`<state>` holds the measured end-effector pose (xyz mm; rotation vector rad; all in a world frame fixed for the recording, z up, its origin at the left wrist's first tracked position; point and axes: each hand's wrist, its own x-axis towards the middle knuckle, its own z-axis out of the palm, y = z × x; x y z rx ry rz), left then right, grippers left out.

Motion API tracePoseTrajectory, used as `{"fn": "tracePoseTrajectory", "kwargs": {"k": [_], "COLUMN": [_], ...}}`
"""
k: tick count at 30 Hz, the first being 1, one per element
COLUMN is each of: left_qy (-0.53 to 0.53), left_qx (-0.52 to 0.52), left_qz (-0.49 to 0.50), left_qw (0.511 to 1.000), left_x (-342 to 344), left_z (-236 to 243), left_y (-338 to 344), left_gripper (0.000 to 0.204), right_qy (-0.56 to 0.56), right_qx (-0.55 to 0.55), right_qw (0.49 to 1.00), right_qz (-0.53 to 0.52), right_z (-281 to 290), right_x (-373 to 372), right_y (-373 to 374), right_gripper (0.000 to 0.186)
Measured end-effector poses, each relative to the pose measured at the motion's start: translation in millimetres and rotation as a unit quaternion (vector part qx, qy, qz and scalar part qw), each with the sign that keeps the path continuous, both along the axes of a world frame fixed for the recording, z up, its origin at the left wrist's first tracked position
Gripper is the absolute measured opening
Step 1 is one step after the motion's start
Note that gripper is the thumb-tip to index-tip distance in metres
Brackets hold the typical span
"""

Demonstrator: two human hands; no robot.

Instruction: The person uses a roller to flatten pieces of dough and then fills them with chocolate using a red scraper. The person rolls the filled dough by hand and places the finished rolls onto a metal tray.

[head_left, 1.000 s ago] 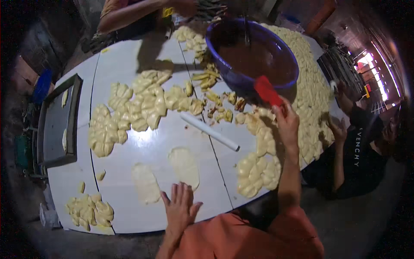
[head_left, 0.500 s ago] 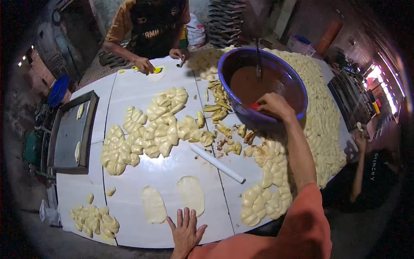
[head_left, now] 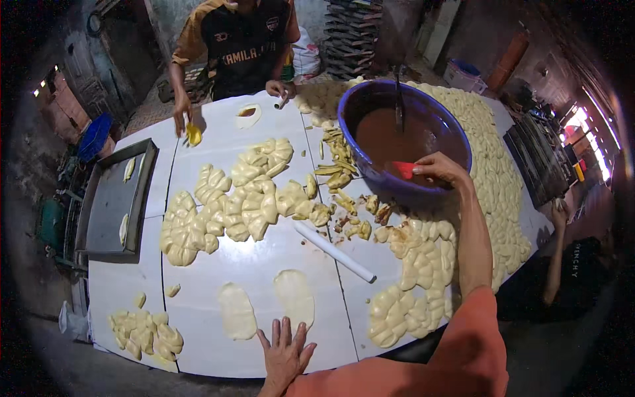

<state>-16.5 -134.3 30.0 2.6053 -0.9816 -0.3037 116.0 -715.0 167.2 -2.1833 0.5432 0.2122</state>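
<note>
My right hand [head_left: 444,171] grips a red plastic scraper [head_left: 403,169] at the near rim of a big purple tub [head_left: 346,132]. Thick brown filling [head_left: 380,142] lies in the tub, and a dark-handled tool [head_left: 399,109] stands in it. My left hand [head_left: 284,354] rests palm down on the table, fingers spread and holding nothing. Just beyond its fingertips lie two flattened ovals of dough, one on the left [head_left: 237,312] and one on the right [head_left: 295,296]. A white rolling tube [head_left: 334,251] lies slantwise between them and the tub.
Dough lumps [head_left: 248,202] cover mid-table, with banana pieces [head_left: 338,159] by the tub. More dough [head_left: 493,178] spreads along the right. A metal tray [head_left: 109,198] holds two pieces at left. Across, a co-worker [head_left: 245,53] holds a yellow scraper [head_left: 193,134]; another person sits far right.
My right hand has lifted a little and moved right, bringing the red scraper into fuller view. My left hand stays put. The co-worker's scraper has moved left, off a dough piece now bearing brown filling.
</note>
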Motion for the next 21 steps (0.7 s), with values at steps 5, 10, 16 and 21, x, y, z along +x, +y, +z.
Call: {"fn": "tracePoseTrajectory", "kwargs": {"k": [5,10,16,21], "left_qy": [-0.044,-0.08,-0.07,-0.086], "left_qx": [-0.057,-0.065,-0.095,-0.104], "left_qz": [-0.011,0.001,0.0,0.016], "left_qw": [0.997,0.995,0.993,0.991], "left_x": [-6,-5,-4,-4], "left_z": [-11,-19,-13,-16], "left_y": [10,14,12,13], "left_gripper": [0.062,0.054,0.053,0.05], "right_qy": [0.021,-0.036,0.016,-0.006], "right_qx": [0.019,0.053,0.085,0.029], "right_qw": [0.999,0.998,0.992,0.985], "right_qz": [-0.033,0.014,0.086,0.17], "right_z": [28,19,0,-37], "right_x": [-8,-14,-71,-102], "right_y": [29,75,173,288], "right_gripper": [0.044,0.04,0.034,0.033]}}
